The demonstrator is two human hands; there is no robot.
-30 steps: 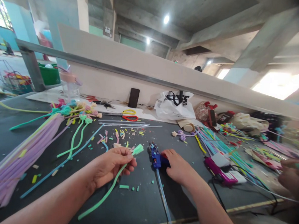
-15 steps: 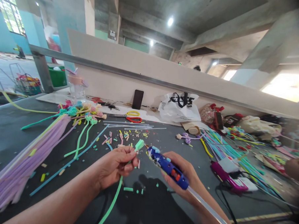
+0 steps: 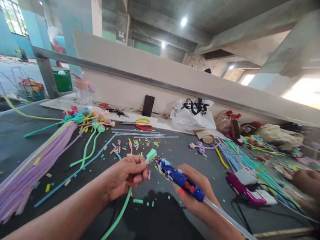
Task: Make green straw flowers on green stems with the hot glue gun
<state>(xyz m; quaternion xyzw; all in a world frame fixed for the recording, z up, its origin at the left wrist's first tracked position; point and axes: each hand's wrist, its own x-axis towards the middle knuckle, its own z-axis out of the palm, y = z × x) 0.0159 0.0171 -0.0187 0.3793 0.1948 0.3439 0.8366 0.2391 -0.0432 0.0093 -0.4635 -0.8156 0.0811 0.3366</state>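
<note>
My left hand (image 3: 125,177) is closed in a pinch on a green pipe cleaner (image 3: 118,213), whose folded mint tip (image 3: 151,154) sticks up past my fingers. A blue hot glue gun (image 3: 180,179) is gripped in my right hand (image 3: 196,196) above the dark table. Its nozzle points left and nearly touches the green tip. A clear glue stick (image 3: 235,226) juts out of the gun's back toward the lower right.
A thick bundle of purple pipe cleaners (image 3: 27,174) lies at left, finished pipe-cleaner flowers (image 3: 88,118) behind it. Cut scraps (image 3: 132,145) litter the dark table (image 3: 158,222). A magenta glue gun (image 3: 242,189), coloured stems (image 3: 238,158) and another person's hand (image 3: 307,183) are at right.
My right hand lifted the blue glue gun off the table and swung its nozzle left up to the green tip. My left hand stayed almost still.
</note>
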